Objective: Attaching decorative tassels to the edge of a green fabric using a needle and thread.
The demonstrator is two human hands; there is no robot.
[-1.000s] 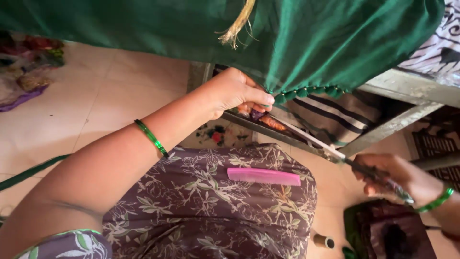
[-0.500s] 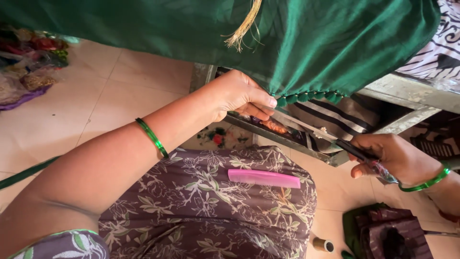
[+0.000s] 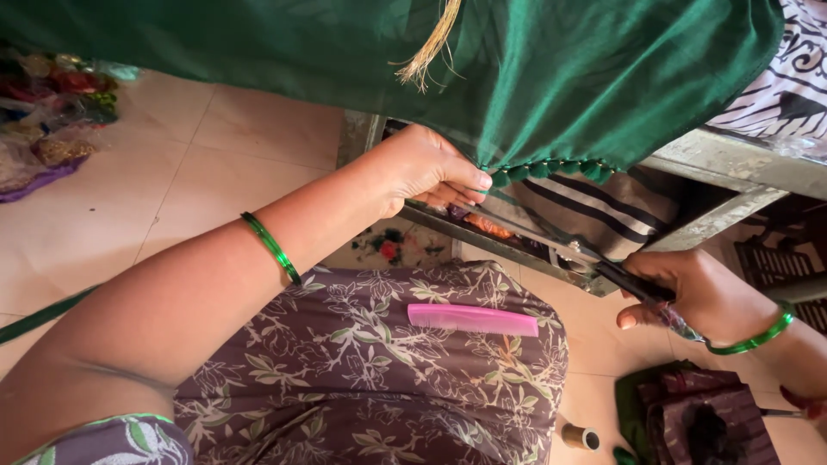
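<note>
- The right hand (image 3: 702,293) is now closer in than it was a second ago. Back then it sat far down at the lower right of the frame; now it is at the middle right.
- The right hand is closed tight around the dark handles of the scissors (image 3: 594,263). The long silver blades point up and left, toward the left hand (image 3: 422,168).
- The blade tips now lie just under the left hand. It looks like a snip close to the cloth is being lined up.
- The left hand has hardly moved. It pinches the bottom edge of the green cloth (image 3: 551,69) between thumb and fingers, near the middle of the frame.
- The green cloth hangs across the whole top of the frame. A row of little green balls (image 3: 551,170) runs along its edge, just right of the pinching fingers.
- A yellow tassel (image 3: 428,47) dangles on the cloth at the top middle.
- A pink comb (image 3: 472,319) lies on the flowery purple lap (image 3: 362,370) at the lower middle, well away from the blades.
- A small spool (image 3: 581,437) stands on the floor at the bottom. A dark folded cloth (image 3: 689,413) lies at the lower right.
- A heap of bright stuff (image 3: 52,120) sits at the upper left, far off.
- The fingers are very near the blade tips, and so are the little balls. A striped cloth (image 3: 594,207) lies right behind the blades too.
</note>
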